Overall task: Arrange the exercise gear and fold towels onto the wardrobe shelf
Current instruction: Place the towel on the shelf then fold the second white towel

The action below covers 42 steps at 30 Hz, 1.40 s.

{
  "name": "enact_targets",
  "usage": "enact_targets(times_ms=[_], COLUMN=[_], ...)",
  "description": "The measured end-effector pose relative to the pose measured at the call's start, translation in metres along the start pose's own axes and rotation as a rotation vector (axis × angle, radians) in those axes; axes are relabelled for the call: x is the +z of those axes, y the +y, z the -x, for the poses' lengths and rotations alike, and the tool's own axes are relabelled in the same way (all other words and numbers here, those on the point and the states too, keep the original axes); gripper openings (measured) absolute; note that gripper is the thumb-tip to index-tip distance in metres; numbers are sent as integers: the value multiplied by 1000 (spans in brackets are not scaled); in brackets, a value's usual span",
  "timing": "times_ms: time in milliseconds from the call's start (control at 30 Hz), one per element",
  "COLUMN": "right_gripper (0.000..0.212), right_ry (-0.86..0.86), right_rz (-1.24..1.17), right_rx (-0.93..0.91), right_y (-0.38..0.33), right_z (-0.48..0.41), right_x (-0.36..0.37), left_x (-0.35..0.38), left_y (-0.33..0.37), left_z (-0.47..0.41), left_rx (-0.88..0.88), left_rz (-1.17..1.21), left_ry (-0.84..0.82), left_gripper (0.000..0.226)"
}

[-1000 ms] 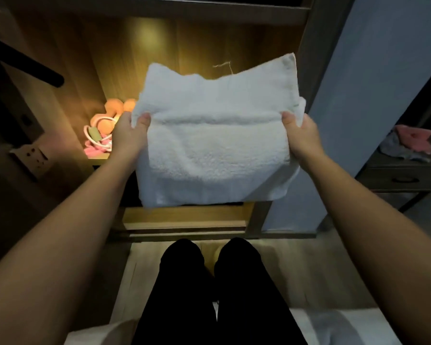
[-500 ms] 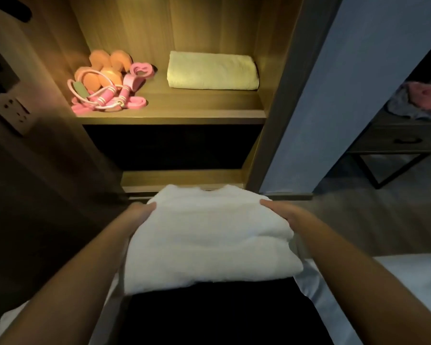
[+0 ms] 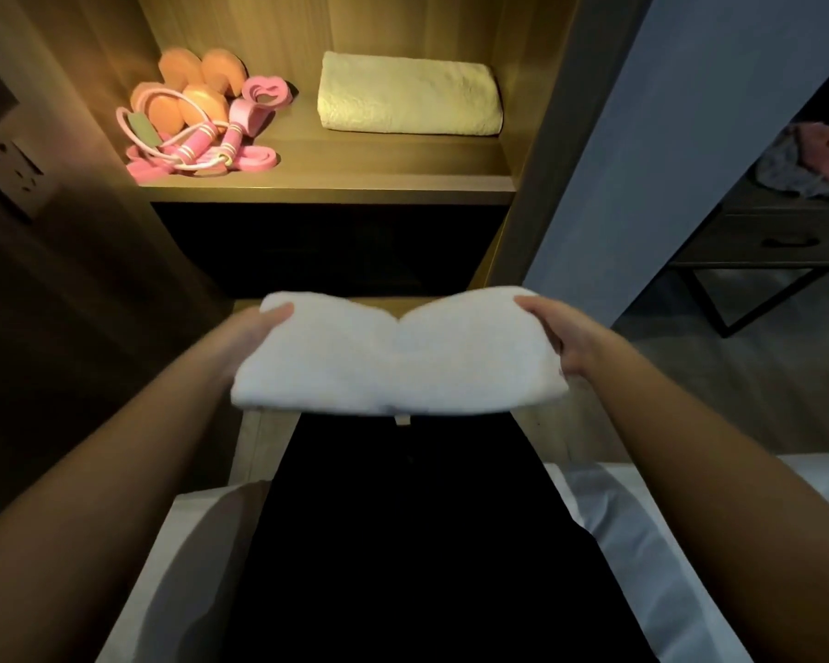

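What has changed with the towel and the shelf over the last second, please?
The white towel came down from in front of the shelf to over the lap. The left hand and right hand kept their grip on its ends. The yellow towel and exercise gear lie unmoved on the shelf.

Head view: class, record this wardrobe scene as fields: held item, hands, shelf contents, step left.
held: white towel, folded, off the shelf
hands: left hand grips its left end, right hand its right end
shelf: cream towel at right; pink skipping rope and orange dumbbells at left
left to do: white towel onto shelf
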State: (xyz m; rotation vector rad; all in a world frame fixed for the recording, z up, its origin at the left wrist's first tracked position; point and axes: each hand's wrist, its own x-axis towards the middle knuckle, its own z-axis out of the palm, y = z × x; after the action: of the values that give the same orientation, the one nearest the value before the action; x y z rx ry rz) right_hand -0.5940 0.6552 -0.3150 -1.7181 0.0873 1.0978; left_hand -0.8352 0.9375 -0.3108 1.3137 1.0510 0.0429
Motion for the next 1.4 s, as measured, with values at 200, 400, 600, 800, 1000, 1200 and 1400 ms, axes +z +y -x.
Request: enact_targets(times_ms=[200, 400, 600, 800, 1000, 1200, 1400], right_gripper=[45, 90, 82, 70, 72, 45, 45], right_ry=[7, -250, -96, 88, -136, 124, 23], right_rz=[391, 558, 388, 591, 351, 226, 228], right_rx=[-32, 396, 333, 94, 285, 161, 297], right_y=[-22, 50, 61, 90, 88, 62, 79], right_z=[16, 22, 10, 31, 44, -20, -21], right_x=[-6, -16, 0, 9, -10, 20, 9], left_x=[-16, -30, -8, -3, -23, 18, -3], left_y=[43, -47, -60, -91, -87, -66, -88], left_z=[4, 22, 9, 25, 38, -28, -27], left_rx=[-66, -433, -410, -72, -405, -256, -390], left_rz=[-301, -508, -418, -650, -405, -399, -275], left_ry=[-28, -305, -175, -26, -257, 130, 52], left_gripper=[37, 68, 78, 60, 65, 67, 57])
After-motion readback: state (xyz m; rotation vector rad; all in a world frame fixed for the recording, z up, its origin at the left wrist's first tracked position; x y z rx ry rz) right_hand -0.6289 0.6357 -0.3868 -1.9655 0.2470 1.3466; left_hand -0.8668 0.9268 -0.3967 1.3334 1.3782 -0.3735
